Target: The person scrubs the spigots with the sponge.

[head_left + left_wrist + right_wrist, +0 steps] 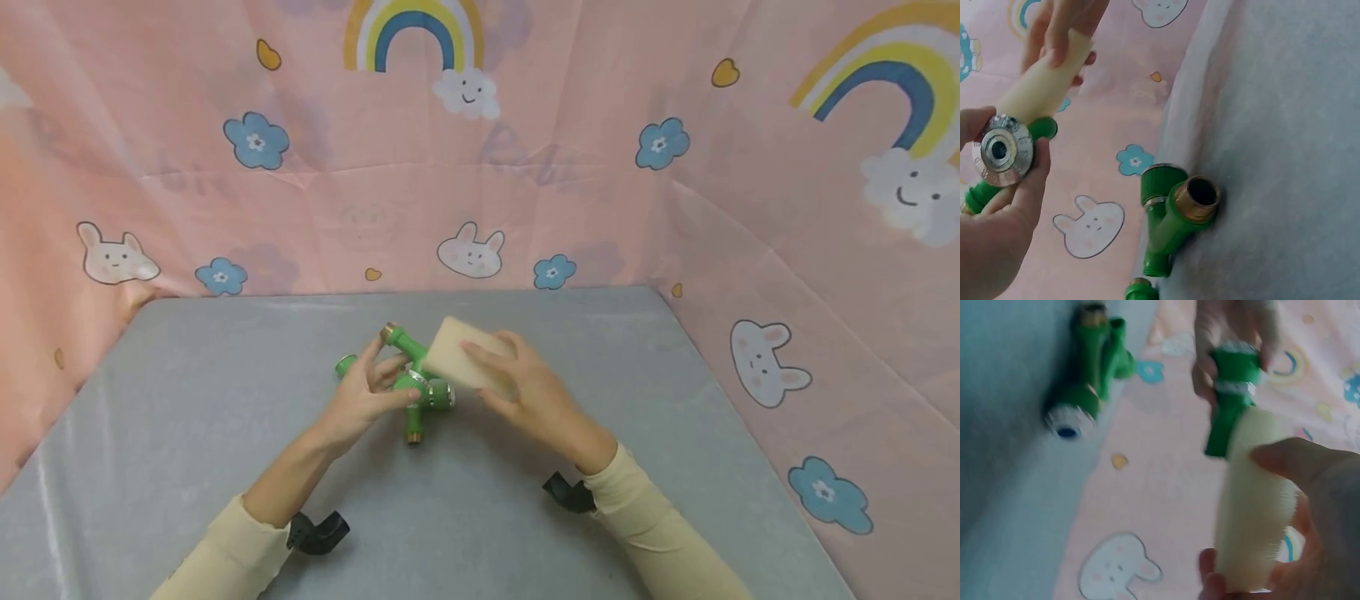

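Note:
My left hand (390, 375) grips a green plastic tap fitting (405, 343) with a brass tip, lifted just off the table. The left wrist view shows its knurled silver ring (1000, 150) facing the camera, pinched between thumb and fingers. My right hand (495, 367) holds a cream sponge block (461, 357) with its end pressed against that fitting. In the right wrist view the sponge (1254, 500) meets the green fitting (1232, 394). A second green branched fitting (414, 421) with a brass threaded end (1197, 199) lies on the table under my hands.
The grey table (187, 433) is walled by a pink cartoon-print backdrop (570, 183) at the back and on both sides. Black wrist camera mounts (318, 532) sit under my cream sleeves.

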Motion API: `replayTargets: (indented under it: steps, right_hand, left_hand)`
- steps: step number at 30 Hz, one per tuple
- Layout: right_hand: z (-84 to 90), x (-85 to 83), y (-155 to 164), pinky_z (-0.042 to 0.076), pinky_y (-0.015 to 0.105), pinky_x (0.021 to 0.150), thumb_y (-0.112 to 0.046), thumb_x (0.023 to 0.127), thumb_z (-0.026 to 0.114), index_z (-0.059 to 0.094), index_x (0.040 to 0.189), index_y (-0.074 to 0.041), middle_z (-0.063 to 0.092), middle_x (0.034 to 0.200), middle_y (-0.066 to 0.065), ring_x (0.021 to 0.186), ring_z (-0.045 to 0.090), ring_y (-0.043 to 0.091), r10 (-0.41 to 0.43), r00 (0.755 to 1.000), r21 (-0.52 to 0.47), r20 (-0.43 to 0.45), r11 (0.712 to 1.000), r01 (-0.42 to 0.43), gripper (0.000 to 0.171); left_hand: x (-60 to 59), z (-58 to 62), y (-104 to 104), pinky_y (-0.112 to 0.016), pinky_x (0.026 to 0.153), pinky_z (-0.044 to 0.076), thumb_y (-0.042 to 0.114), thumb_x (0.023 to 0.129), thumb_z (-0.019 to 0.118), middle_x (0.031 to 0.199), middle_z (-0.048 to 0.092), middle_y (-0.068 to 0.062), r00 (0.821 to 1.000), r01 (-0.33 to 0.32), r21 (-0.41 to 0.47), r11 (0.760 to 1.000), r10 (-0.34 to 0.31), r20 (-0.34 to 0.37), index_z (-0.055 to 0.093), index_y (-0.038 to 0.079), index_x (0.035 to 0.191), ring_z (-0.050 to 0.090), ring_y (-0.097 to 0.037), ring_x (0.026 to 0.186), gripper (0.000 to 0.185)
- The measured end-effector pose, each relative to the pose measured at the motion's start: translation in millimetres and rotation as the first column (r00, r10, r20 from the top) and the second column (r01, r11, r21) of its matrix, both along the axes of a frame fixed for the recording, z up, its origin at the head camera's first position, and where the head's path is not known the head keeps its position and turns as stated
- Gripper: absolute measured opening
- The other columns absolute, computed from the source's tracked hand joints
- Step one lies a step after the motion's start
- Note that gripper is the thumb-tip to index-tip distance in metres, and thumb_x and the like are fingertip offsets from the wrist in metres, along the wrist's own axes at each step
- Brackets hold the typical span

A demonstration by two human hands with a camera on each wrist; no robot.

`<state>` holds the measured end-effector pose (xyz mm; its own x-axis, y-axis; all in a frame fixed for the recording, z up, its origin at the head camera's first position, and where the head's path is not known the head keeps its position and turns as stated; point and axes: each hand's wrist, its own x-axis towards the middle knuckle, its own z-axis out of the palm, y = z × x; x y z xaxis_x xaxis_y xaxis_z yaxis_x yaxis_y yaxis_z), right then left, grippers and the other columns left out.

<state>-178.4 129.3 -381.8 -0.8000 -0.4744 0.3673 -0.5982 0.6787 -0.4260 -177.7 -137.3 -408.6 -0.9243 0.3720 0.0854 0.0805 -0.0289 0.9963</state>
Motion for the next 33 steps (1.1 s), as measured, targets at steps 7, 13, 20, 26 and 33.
replayTargets:
  steps: [7,13,20,26,33]
  right_hand:
    - [5.8,-3.9,10.3,0.055,0.05,0.089,-0.016,0.089,0.076,0.058,0.144,-0.023,0.051,0.139,0.022,0.118,0.056,0.037,0.004,0.999,-0.051,-0.034,0.999,-0.006,0.058]
    - [-7.3,-2.3,-7.2,0.056,0.047,0.087,-0.02,0.093,0.073,0.048,0.151,-0.023,0.045,0.143,0.023,0.126,0.051,0.04,0.082,0.992,-0.133,-0.098,0.987,-0.095,0.063]
    - [-10.2,0.8,-10.3,0.056,0.041,0.078,-0.022,0.095,0.069,0.046,0.153,-0.027,0.045,0.146,0.023,0.111,0.058,0.035,0.025,0.999,-0.095,0.025,0.995,-0.022,0.062]
    - [0.2,0.5,3.4,0.053,0.037,0.076,-0.024,0.095,0.067,0.048,0.152,-0.027,0.047,0.145,0.019,0.1,0.06,0.029,-0.022,0.993,-0.064,0.112,0.998,0.029,0.06]
    - [-4.5,-1.2,-1.0,0.052,0.042,0.083,-0.025,0.102,0.058,0.017,0.163,-0.026,0.043,0.15,0.019,0.107,0.056,0.03,0.064,0.994,-0.198,0.083,0.979,-0.047,0.074]
  left_hand:
    - [-1.9,1.4,-4.0,-0.031,0.111,0.047,0.003,0.094,0.067,0.152,0.047,-0.024,0.996,-0.089,-0.092,0.992,0.088,-0.023,0.042,-0.004,0.149,0.047,-0.038,0.141,0.061]
    - [3.4,3.2,2.9,-0.015,0.093,0.052,0.005,0.095,0.067,0.141,0.059,-0.023,0.998,-0.046,-0.084,0.995,0.049,0.035,0.049,-0.012,0.142,0.062,-0.013,0.118,0.053]
    - [2.9,4.7,3.1,-0.015,0.085,0.053,-0.001,0.092,0.068,0.126,0.068,-0.012,0.991,-0.13,-0.036,0.991,0.131,0.016,0.053,-0.012,0.138,0.061,0.003,0.096,0.05]
    - [-1.7,4.1,-1.1,-0.016,0.091,0.054,-0.004,0.093,0.065,0.146,0.054,-0.025,0.985,-0.172,0.003,0.985,0.172,-0.003,0.053,-0.008,0.14,0.064,0.002,0.111,0.049]
    - [1.5,2.8,-0.4,-0.024,0.103,0.052,0.001,0.092,0.069,0.153,0.048,-0.02,0.989,-0.145,-0.038,0.989,0.146,0.017,0.055,-0.006,0.139,0.061,-0.013,0.127,0.049]
